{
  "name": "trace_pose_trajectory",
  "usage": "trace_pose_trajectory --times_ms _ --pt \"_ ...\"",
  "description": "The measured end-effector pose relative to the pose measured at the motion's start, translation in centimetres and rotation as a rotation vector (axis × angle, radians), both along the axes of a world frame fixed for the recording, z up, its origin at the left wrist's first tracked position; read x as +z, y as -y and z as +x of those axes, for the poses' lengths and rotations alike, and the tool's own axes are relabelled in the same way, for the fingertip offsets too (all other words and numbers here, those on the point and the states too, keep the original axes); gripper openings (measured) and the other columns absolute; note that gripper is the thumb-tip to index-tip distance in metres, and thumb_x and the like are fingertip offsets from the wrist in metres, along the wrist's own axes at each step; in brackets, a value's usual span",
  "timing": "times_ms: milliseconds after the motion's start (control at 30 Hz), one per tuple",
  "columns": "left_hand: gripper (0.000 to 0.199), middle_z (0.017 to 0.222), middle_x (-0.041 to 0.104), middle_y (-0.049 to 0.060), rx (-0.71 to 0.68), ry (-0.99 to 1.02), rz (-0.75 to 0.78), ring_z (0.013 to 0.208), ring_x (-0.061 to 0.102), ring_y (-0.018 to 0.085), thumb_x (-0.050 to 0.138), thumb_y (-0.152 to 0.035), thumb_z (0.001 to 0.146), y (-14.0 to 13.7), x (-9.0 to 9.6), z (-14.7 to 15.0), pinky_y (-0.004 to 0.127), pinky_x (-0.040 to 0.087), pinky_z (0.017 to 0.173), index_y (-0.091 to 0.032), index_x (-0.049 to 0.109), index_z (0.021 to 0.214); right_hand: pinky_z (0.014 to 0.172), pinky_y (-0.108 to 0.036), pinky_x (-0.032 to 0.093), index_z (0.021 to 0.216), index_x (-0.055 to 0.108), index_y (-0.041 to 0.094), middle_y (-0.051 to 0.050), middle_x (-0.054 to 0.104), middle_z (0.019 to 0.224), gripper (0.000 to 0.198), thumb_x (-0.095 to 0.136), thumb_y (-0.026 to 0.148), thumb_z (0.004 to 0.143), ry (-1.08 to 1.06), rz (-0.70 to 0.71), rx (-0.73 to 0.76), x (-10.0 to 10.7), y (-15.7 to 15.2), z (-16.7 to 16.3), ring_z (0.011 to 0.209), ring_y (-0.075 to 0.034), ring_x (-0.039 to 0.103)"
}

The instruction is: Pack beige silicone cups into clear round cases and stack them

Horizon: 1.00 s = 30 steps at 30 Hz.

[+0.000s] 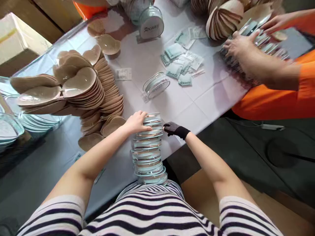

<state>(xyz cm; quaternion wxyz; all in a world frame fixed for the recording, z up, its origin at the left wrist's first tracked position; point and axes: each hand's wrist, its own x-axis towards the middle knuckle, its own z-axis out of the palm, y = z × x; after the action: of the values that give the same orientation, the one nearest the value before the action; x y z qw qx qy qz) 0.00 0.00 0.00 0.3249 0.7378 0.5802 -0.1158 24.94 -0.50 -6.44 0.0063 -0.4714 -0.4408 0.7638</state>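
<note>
A row of clear plastic pouches (147,154) with pale teal rims and beige pieces inside runs from my striped shirt toward the table's middle. At its far end, my left hand (138,123) lies over the left side, its thumb across the top and its fingers round the far pouches. My right hand (175,128), in a black dotted glove, is by the right side of the row, fingers stretched toward it; whether they touch is unclear. Beyond them a single clear pouch (157,86) with printed lettering stands on the table. Left of my left hand are stacks of beige cups (83,88).
Printed packets (180,62) lie scattered mid-table, near a lettered pouch (151,24) at the back. A co-worker's hands (242,49) handle pouches at right. More beige cups (225,19) stand behind. Teal-rimmed pouches (36,121) and a carton (19,39) are at left.
</note>
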Motion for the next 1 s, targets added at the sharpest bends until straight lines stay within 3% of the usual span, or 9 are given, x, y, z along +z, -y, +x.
trace_pose_trajectory --times_ms 133,233,400,567,667,767,833,900,1000 --pt "0.062 0.114 0.056 0.011 -0.011 0.006 0.031 0.112 0.053 0.031 0.065 -0.06 0.078 0.2 -0.1 0.1 0.041 0.046 0.094 -0.021 0.052 0.125 0.044 -0.021 0.046 0.067 0.052 0.017 0.004 0.047 0.055 0.029 0.062 0.042 0.075 -0.08 0.039 -0.044 0.4 1.2 0.0 0.047 -0.009 0.049" --pt "0.07 0.115 0.057 0.014 -0.026 0.009 0.024 0.112 0.053 0.034 0.066 -0.065 0.074 0.2 0.1 0.7 0.044 0.046 0.093 -0.02 0.055 0.126 0.044 -0.021 0.044 0.066 0.051 0.017 0.002 0.049 0.057 0.029 0.063 0.04 0.078 0.011 0.067 -0.027 -0.6 1.3 0.4 0.048 -0.01 0.051" --pt "0.094 0.153 0.034 0.01 -0.103 0.089 0.095 0.131 0.038 0.04 0.07 -0.069 0.068 1.4 0.6 1.9 0.056 0.035 0.104 -0.038 0.035 0.149 0.049 -0.022 0.046 0.066 0.051 0.016 0.002 0.049 0.061 0.03 0.065 0.041 0.077 0.016 0.067 -0.019 -2.2 1.2 1.4 0.05 -0.01 0.05" --pt "0.081 0.15 0.038 0.008 -0.126 0.04 0.07 0.129 0.038 0.04 0.071 -0.07 0.067 1.9 0.5 1.7 0.057 0.037 0.102 -0.044 0.049 0.14 0.058 -0.026 0.051 0.076 0.056 0.016 0.003 0.048 0.063 0.033 0.064 0.048 0.076 -0.187 0.04 -0.069 0.2 1.4 0.9 0.053 -0.009 0.046" --pt "0.087 0.151 0.036 0.007 -0.143 0.073 -0.008 0.131 0.036 0.04 0.073 -0.068 0.064 0.6 0.4 1.0 0.057 0.037 0.104 -0.045 0.045 0.143 0.06 -0.027 0.05 0.077 0.06 0.016 -0.002 0.057 0.069 0.026 0.057 0.041 0.084 -0.079 0.221 0.065 3.3 1.0 -1.0 0.057 -0.012 0.052" --pt "0.075 0.152 0.036 0.006 -0.18 0.118 -0.167 0.133 0.036 0.038 0.066 -0.061 0.073 -1.2 0.4 0.2 0.055 0.036 0.107 -0.046 0.045 0.144 0.077 -0.03 0.051 0.091 0.068 0.017 -0.009 0.069 0.09 0.024 0.052 0.035 0.091 0.264 0.582 0.288 6.5 0.5 -3.4 0.082 -0.021 0.064" --pt "0.069 0.152 0.038 0.004 -0.199 0.141 -0.238 0.134 0.036 0.037 0.063 -0.058 0.076 -2.2 0.2 -0.2 0.055 0.034 0.109 -0.047 0.047 0.142 0.087 -0.034 0.049 0.101 0.07 0.018 -0.013 0.071 0.104 0.028 0.048 0.033 0.094 0.478 0.74 0.426 7.8 0.4 -4.9 0.098 -0.025 0.065" --pt "0.068 0.152 0.038 0.003 -0.217 0.156 -0.257 0.134 0.035 0.037 0.064 -0.057 0.076 -2.9 -0.1 -0.3 0.056 0.034 0.109 -0.049 0.047 0.141 0.092 -0.038 0.048 0.11 0.07 0.018 -0.015 0.07 0.113 0.034 0.044 0.033 0.097 0.578 0.801 0.482 8.2 0.8 -6.6 0.105 -0.028 0.064" --pt "0.065 0.152 0.038 0.003 -0.259 0.15 -0.275 0.132 0.036 0.035 0.064 -0.051 0.077 -3.7 -0.9 -0.1 0.055 0.034 0.109 -0.049 0.048 0.14 0.1 -0.048 0.045 0.127 0.063 0.017 -0.017 0.067 0.121 0.039 0.042 0.032 0.098 0.49 0.863 0.436 6.9 1.8 -9.6 0.113 -0.031 0.061"
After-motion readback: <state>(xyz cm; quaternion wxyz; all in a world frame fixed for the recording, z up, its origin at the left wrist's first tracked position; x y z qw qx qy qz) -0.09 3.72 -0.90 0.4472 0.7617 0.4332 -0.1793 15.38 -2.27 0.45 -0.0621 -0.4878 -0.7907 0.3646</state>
